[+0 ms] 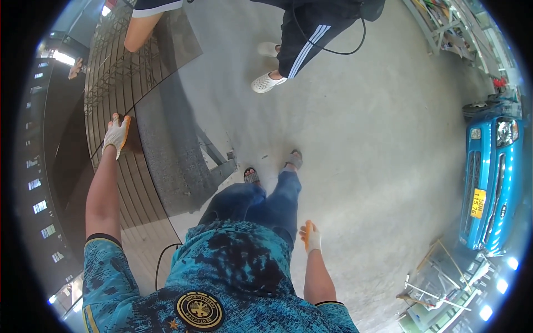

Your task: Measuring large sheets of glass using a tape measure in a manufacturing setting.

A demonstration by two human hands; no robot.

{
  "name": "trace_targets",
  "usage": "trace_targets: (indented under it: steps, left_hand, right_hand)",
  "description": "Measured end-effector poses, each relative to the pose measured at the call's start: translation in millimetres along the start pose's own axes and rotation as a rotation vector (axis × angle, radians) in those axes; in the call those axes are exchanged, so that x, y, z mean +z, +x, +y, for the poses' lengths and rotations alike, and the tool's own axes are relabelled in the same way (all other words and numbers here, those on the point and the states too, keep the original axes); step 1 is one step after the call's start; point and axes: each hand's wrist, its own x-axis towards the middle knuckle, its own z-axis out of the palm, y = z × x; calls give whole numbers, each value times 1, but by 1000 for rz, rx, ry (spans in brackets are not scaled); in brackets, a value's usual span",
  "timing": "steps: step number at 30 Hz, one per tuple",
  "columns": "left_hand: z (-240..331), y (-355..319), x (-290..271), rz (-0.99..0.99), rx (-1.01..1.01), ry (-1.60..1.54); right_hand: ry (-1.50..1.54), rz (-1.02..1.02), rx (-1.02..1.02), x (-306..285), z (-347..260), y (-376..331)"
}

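You are pressing your gloved left hand [116, 135] flat and spread on the big glass sheet [161, 127] at ten o'clock, so keep it steady while your right hand [311, 236] is hanging loosely curled, holding nothing.

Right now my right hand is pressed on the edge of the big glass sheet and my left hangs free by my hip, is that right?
Not quite, the hands are swapped. The head view shows the left hand on the glass sheet and the right hand free by the hip.
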Motion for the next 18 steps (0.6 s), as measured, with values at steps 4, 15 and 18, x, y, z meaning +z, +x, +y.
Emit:
trace_targets:
  steps: [4, 15, 18]
  left_hand:
    - [-17, 11, 9, 31, -8, -26]
    - [-32, 30, 19, 12, -25, -33]
    - [-33, 30, 18, 15, -24, -27]
  right_hand:
    - [12, -17, -5, 7, 0, 4]
    - [36, -41, -8, 13, 0, 10]
    - [55, 10, -13, 14, -1, 9]
